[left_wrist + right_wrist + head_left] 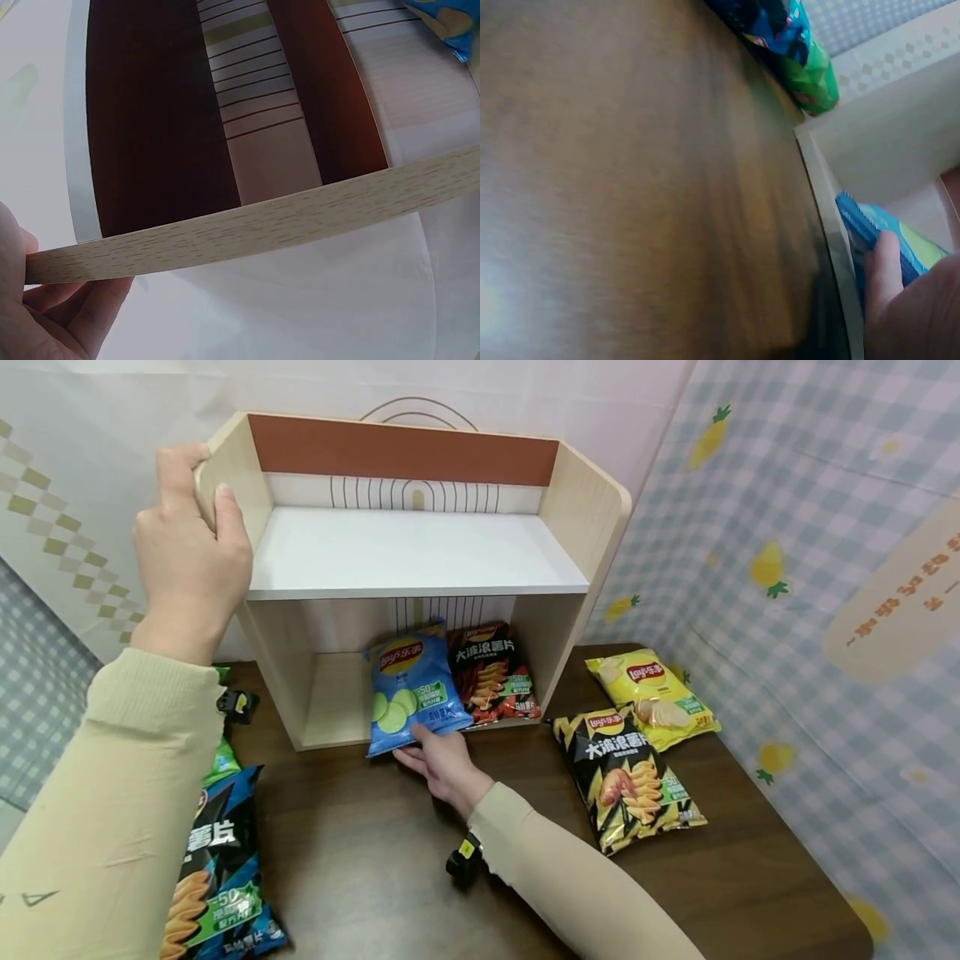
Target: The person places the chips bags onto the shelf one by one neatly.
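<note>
My left hand (197, 547) grips the upper left side panel of a small wooden shelf (420, 553), thumb on the inner side and fingers round the outer edge. In the left wrist view the same hand (56, 315) holds the end of the panel (247, 225). My right hand (444, 767) pinches the bottom edge of a blue chip bag (412, 681), which leans back in the shelf's lower compartment. The right wrist view has the thumb of that hand (911, 315) lying over the blue bag's edge (870, 221). Beside it, a red-and-black chip bag (491, 672) leans against the right wall.
On the table (352, 868), right of the shelf, a black chip bag (626, 777) overlaps a yellow chip bag (656, 697). At the left lie a blue-black chip bag (225, 877) and a green bag (223, 764), partly behind my left sleeve. Patterned cloth walls surround the table.
</note>
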Demonstrator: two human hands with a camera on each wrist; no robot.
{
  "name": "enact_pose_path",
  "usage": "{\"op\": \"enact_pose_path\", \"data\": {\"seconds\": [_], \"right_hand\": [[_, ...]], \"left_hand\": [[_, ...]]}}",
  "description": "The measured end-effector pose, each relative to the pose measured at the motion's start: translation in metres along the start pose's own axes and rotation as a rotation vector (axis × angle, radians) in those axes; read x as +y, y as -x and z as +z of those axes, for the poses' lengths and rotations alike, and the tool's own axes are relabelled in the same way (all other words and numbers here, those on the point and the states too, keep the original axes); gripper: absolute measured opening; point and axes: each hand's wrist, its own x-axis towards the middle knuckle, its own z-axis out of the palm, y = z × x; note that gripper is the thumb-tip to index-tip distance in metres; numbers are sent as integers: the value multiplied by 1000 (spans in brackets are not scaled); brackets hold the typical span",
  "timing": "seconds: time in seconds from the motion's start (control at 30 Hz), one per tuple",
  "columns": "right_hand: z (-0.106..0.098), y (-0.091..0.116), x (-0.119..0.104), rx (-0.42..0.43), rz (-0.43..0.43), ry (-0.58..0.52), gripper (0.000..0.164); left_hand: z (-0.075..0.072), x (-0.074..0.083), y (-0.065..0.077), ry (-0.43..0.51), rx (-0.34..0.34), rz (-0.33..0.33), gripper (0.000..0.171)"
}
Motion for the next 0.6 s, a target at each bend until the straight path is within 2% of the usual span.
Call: {"op": "enact_pose_path", "data": {"seconds": [0.17, 0.33, 0.6], "right_hand": [[2, -10, -7, 47, -29, -55, 61], [2, -18, -6, 25, 17, -96, 63], [2, -19, -5, 25, 49, -138, 63]], "left_hand": [[-1, 1, 0, -7, -9, -1, 44], [0, 0, 0, -9, -15, -14, 44], [0, 0, -1, -11, -12, -15, 43]]}}
